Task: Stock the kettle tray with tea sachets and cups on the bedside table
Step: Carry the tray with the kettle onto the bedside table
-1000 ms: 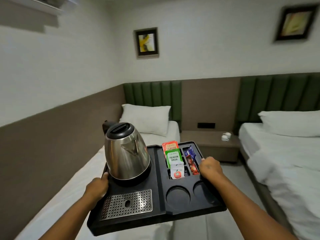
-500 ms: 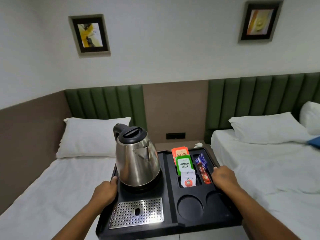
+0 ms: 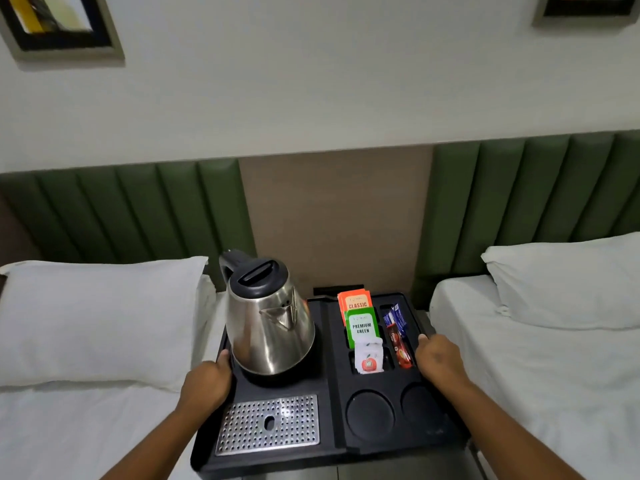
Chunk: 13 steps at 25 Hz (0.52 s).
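Observation:
I hold a black kettle tray (image 3: 329,448) level in front of me. My left hand (image 3: 207,382) grips its left rim and my right hand (image 3: 440,360) grips its right rim. A steel kettle (image 3: 268,323) with a black lid stands on the tray's left half, behind a perforated metal drip plate (image 3: 268,424). Upright tea sachets fill the slots on the right: an orange one (image 3: 355,301), a green one (image 3: 362,327) and a white one (image 3: 369,356). Blue and red sachets (image 3: 398,336) lie beside them. Two round cup recesses (image 3: 370,414) hold nothing.
The tray hangs in the gap between two white beds, each with a pillow (image 3: 100,317) against a green padded headboard (image 3: 519,202). A brown wall panel (image 3: 334,220) lies straight ahead. The bedside table is hidden under the tray.
I have turned right and walked forward into the gap between the beds, carrying the tray. The wall panel is much closer. The table and the small white cup on it have gone out of sight.

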Tool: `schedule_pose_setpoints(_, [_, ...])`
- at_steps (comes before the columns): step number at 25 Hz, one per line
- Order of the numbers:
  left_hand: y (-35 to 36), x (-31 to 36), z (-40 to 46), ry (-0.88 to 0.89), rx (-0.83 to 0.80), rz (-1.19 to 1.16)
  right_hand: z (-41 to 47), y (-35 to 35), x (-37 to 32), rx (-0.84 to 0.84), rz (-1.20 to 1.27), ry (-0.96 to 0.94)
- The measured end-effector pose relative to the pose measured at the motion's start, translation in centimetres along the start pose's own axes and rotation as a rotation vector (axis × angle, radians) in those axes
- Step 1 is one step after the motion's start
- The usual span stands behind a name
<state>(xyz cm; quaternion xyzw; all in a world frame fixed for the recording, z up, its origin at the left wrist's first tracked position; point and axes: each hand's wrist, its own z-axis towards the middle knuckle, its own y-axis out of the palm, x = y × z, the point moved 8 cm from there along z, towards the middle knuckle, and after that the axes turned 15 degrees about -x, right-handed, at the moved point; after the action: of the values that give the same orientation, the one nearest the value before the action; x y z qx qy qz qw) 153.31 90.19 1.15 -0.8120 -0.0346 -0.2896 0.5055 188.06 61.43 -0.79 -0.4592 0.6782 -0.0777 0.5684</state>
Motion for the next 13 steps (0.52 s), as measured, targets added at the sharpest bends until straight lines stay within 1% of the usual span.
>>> schedule_pose_setpoints(2, [2.2,2.6,9.1,-0.027,-0.027,-0.02,9.3,2.1,-1.2,-0.052,0.009,0.048])
schedule_pose_setpoints(5, [6.1,4.6,19.9,-0.07,-0.063,0.014,19.9,5.4,-1.2,-0.114,0.0,0.127])
schedule_pose_setpoints(7, [8.9,5.3,26.6,-0.089,-0.077,0.021,26.6,8.4,-0.7,-0.192,-0.058,0.164])
schedule_pose_setpoints(10, [16.2,4.8,37.0,-0.045,-0.081,0.116,36.6,13.8,2.6,-0.31,-0.092,0.234])
schedule_pose_setpoints(13, [24.3,2.9,46.2,-0.031,-0.105,0.201,46.3,19.5,6.8,-0.348,-0.149,0.283])
